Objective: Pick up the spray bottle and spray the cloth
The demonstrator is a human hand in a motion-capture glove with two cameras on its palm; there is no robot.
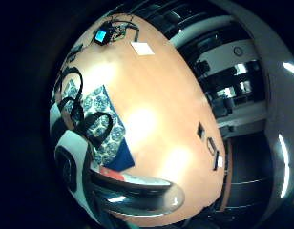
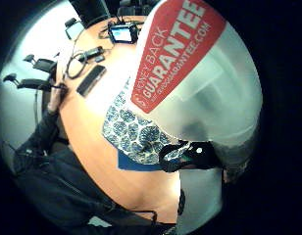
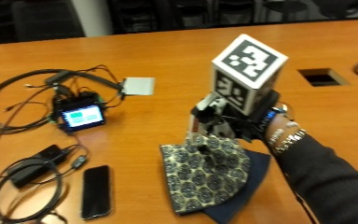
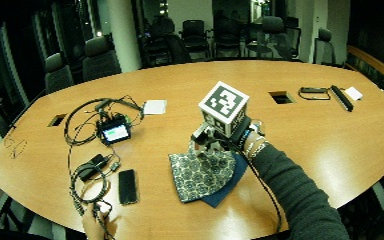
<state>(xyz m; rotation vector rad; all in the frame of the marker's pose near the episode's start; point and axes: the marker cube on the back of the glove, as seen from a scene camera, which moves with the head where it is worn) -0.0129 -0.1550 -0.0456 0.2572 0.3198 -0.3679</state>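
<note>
Gripping the spray bottle [image 3: 205, 122], the right hand [image 3: 244, 122] holds it upright just above the near edge of the cloth [image 3: 207, 173] in the outside view — fingers curled round its body, nozzle end toward the patterned fabric, which I judge puts the bottle where a squeeze would wet the cloth. That cloth lies folded on the table [image 3: 167, 56], a dark blue layer showing beneath the pattern. A phone [image 3: 96, 191] and a small screen device [image 3: 79, 115] with tangled cables sit well apart from it, so open room lies all around.

From the wide outside view, the hand [image 4: 235, 134] and cloth [image 4: 202, 175] sit near the table's middle, far from every edge.

Seen from the little finger side palm view, the cloth [image 1: 101, 121] spreads directly under the palm on bare wood.

From the thumb side palm view, the bottle's [image 2: 190, 73] red-and-white label fills the frame — close against the palm, consistent with a grasp — with the cloth [image 2: 136, 132] below it.
</note>
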